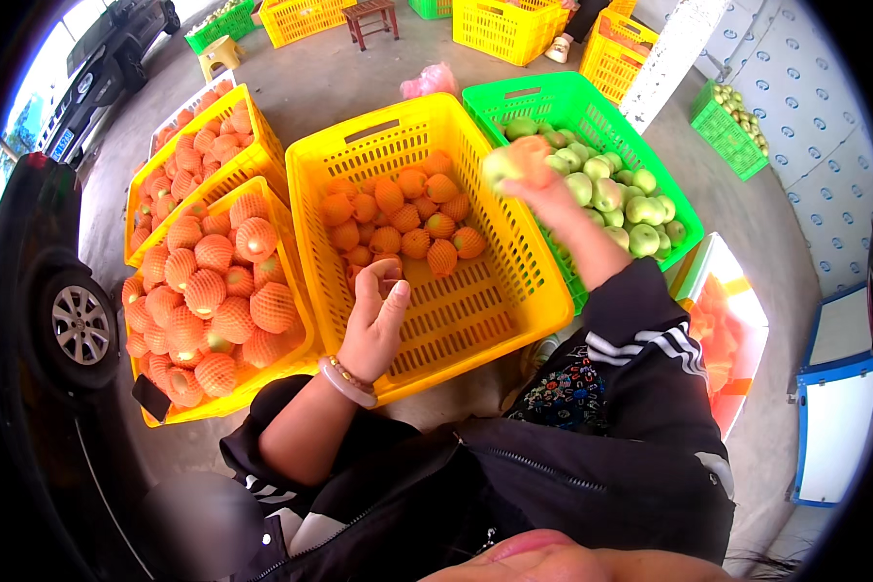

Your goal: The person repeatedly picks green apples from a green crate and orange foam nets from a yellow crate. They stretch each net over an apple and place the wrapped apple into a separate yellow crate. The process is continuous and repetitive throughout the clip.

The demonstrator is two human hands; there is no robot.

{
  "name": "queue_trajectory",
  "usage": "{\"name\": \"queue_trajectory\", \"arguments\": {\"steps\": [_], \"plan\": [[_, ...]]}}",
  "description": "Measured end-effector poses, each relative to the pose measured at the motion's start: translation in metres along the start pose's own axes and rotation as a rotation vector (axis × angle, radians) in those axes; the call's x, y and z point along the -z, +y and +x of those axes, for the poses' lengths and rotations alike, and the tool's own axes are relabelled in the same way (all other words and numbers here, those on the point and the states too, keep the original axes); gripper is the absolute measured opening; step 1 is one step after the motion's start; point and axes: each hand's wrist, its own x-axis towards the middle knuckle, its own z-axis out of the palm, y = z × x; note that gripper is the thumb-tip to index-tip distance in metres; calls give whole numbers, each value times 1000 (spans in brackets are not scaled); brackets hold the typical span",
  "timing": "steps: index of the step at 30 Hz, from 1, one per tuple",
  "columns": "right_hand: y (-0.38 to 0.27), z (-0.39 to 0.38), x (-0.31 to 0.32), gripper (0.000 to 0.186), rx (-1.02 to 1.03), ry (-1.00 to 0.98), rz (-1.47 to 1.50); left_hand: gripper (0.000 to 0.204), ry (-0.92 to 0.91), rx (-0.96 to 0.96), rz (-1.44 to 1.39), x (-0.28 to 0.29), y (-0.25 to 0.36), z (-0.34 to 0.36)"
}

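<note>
1. Gripping a pale green round fruit in the right hand, pinched at the fingertips as far as the blur shows; also seeing an orange smear right there, too fuzzy to call
2. Holding that fruit up around the shared edge of two crates, between the big yellow slotted plastic crate in the middle and the bright green slotted plastic crate to its right
3. Hovering the left hand over the near left part of the yellow crate, with fingers loosely curled and thumb a bit apart; honestly can't tell if pinching or touching anything
4. Wearing a pale smooth bangle on the left wrist, plus black sleeves with white stripes
5. Seeing a bunch of round fruits in orange foam nets toward the far left of the middle crate, with bare slotted bottom nearer the body
6. Spotting loads of smooth green fruits in the green crate
7. Also got a heaped yellow plastic crate of netted fruits just left, and a white box with orange stuff inside at lower right
8. Farther off, a crumpled pink plastic bag on the grey floor
</note>
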Motion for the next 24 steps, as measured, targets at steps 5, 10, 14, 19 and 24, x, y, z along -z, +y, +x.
{"name": "queue_trajectory", "arguments": {"steps": [5,10,14,19,24], "plan": [[53,5,129,61,-75,572,-352,39,-9,12,85,-1,-1,0],[101,-20,199,70,-411,726,-507,43,-49,2,114,-10,-4,5],[120,-19,213,80,-508,686,-604,46,-61,-9,180,-13,-16,10],[138,6,209,82,-398,813,-298,46,-46,31,194,-12,-21,11],[152,25,195,63,-259,865,-152,47,-19,71,214,-7,-26,11]]}}
